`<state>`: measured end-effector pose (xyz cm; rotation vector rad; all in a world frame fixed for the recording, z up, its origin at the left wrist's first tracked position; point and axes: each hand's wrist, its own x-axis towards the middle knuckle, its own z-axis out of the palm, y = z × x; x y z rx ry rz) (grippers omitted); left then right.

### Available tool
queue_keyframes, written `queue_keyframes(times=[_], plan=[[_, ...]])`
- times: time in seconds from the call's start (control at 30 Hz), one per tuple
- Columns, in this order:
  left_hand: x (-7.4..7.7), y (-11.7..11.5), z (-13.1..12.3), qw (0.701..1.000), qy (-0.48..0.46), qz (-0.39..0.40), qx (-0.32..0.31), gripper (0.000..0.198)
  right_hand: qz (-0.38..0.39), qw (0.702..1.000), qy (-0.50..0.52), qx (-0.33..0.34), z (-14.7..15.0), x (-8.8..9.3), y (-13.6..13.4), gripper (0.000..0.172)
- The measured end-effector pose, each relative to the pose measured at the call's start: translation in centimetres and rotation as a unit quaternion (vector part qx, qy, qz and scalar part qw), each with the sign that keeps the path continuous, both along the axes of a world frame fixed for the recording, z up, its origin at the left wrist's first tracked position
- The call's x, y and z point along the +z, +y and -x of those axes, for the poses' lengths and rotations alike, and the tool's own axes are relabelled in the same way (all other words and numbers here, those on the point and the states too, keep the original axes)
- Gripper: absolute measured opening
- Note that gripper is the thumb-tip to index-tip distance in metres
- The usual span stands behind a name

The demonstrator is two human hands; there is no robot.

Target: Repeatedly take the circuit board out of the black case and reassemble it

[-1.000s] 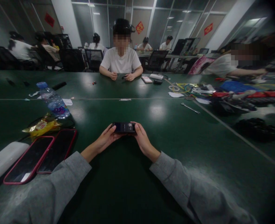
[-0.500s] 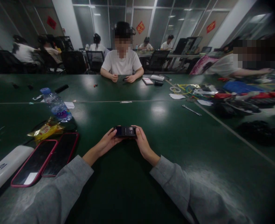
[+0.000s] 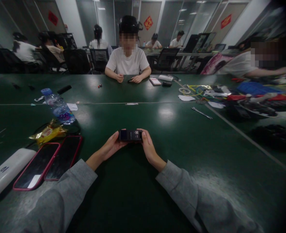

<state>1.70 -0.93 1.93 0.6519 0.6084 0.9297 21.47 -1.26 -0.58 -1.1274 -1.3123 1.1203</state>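
Note:
Both hands hold a small black handheld device [image 3: 130, 135] sideways above the green table. It has a dark screen at its left and small light markings at its right; its exact kind cannot be made out. My left hand [image 3: 112, 146] is closed on the left end, thumb on the near edge and fingers underneath. At the other end, my right hand [image 3: 148, 147] grips it with the thumb along the corner. The fingertips behind the device are hidden.
To the left lie a white power bank [image 3: 9, 171], two red-edged phones [image 3: 37, 165] [image 3: 64, 157], a yellow packet [image 3: 48, 133] and a water bottle [image 3: 60, 108]. A wrench [image 3: 201, 113] and tangled cables [image 3: 196, 90] lie right. Across the table sits a person [image 3: 127, 61].
My view has shifted slightly, so the table items sit a little higher in the picture. The device's face shows a little more; both hands keep their hold.

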Motion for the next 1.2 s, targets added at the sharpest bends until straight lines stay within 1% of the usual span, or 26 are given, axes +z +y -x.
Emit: queue_keyframes(times=[0.13,0.27,0.47,0.67,0.8,1.03,1.2], plan=[[-0.2,0.0,0.0,1.000,0.006,0.010,0.017,0.049,-0.008,1.000,-0.026,0.003,0.1,0.3,-0.3,0.041],[0.0,0.0,0.0,0.999,0.010,0.019,0.028,0.046,-0.012,0.999,-0.040,0.013,0.1,0.5,-0.1,0.040],[0.0,0.1,-0.2,0.998,0.003,0.042,0.039,0.050,-0.005,0.999,-0.030,0.032,0.0,1.0,0.6,0.039],[-0.6,0.1,0.0,0.999,0.003,0.024,0.033,0.047,-0.032,0.999,-0.043,0.008,0.1,1.2,0.4,0.035],[-0.4,0.1,0.1,0.999,-0.001,0.026,0.029,0.047,-0.040,0.998,-0.051,-0.001,0.1,1.5,0.1,0.034],[0.2,0.2,-0.1,0.997,-0.008,0.066,0.041,0.050,-0.015,0.999,-0.039,0.016,0.1,1.1,0.4,0.034],[-0.1,0.6,0.0,0.996,-0.022,0.083,0.039,0.053,-0.018,0.998,-0.061,0.029,-0.2,1.0,0.9,0.033]])
